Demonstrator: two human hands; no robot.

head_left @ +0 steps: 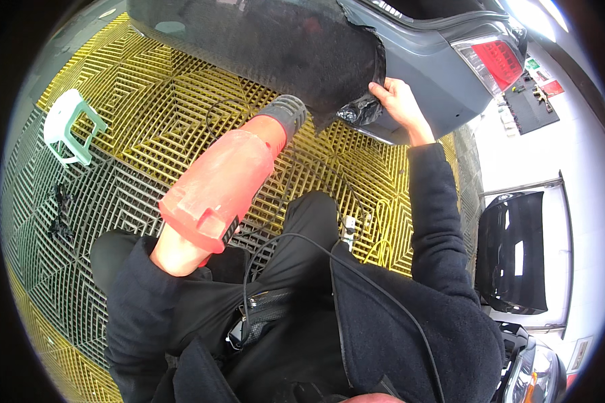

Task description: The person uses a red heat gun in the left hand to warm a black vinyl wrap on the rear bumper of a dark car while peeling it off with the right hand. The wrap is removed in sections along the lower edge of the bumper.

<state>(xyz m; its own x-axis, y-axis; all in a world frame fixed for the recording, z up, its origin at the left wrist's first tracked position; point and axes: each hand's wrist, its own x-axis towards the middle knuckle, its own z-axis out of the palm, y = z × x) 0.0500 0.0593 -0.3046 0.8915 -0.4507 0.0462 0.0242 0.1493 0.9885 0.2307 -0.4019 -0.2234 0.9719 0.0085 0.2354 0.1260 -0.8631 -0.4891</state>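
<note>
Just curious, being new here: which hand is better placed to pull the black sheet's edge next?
Probably the right hand: it pinches the black sheet at its edge, while the left hand holds the red heat gun.

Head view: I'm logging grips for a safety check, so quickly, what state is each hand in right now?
Left hand: holding the red plastic heat gun with black nozzle.
Right hand: closed, pinching the thin black sheet at its edge.

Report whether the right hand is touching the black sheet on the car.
Touching. The head view shows the right hand pinching the black sheet by its edge, fingertips against it.
</note>
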